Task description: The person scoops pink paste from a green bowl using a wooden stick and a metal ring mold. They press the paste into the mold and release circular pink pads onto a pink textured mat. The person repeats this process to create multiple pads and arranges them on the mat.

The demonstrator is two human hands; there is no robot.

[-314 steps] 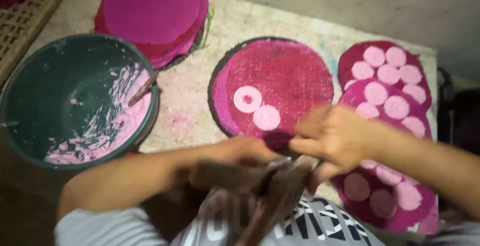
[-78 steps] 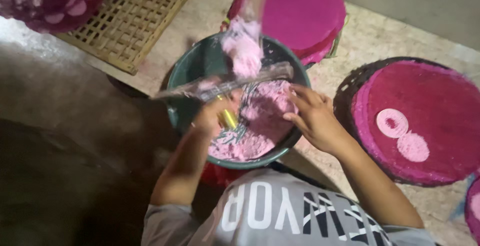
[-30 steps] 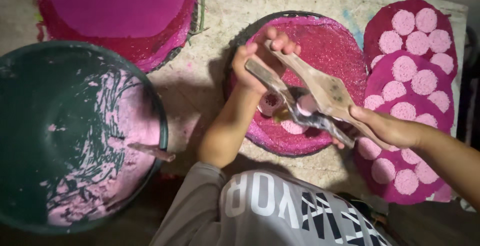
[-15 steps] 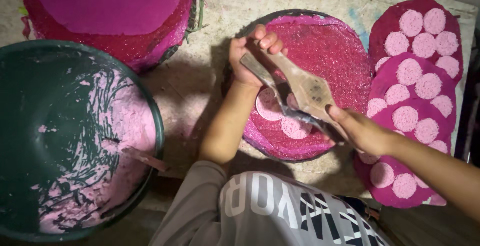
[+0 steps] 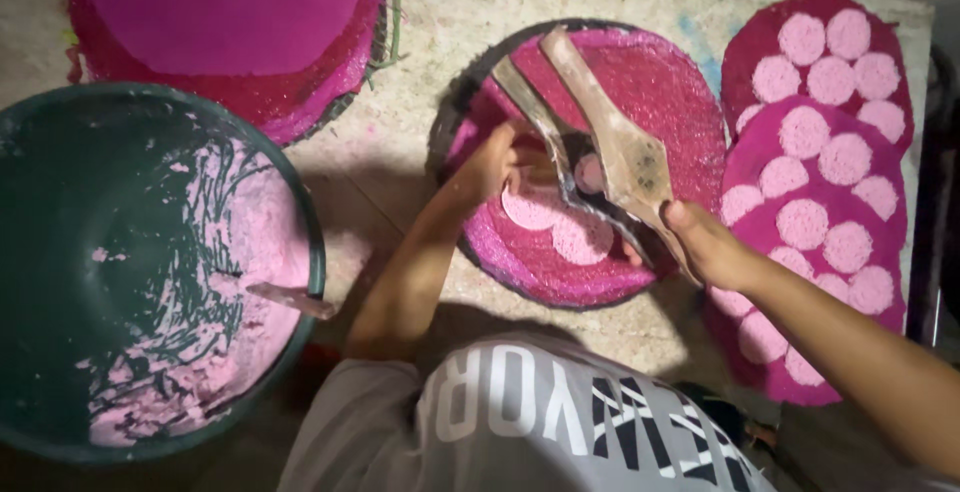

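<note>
While your right hand [image 5: 705, 244] grips the hinged wooden press [image 5: 610, 157] by its handle ends over the round magenta mat [image 5: 680, 102], your left hand [image 5: 495, 162] pinches its jaw; the soft pink dough disc [image 5: 590, 174] inside likely tears easily, so lift it by its edge.

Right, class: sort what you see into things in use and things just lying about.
In use: left hand, right hand, wooden press, pink mat, pink discs.
Lying about: green basin, stacked mats, filled mats.
</note>
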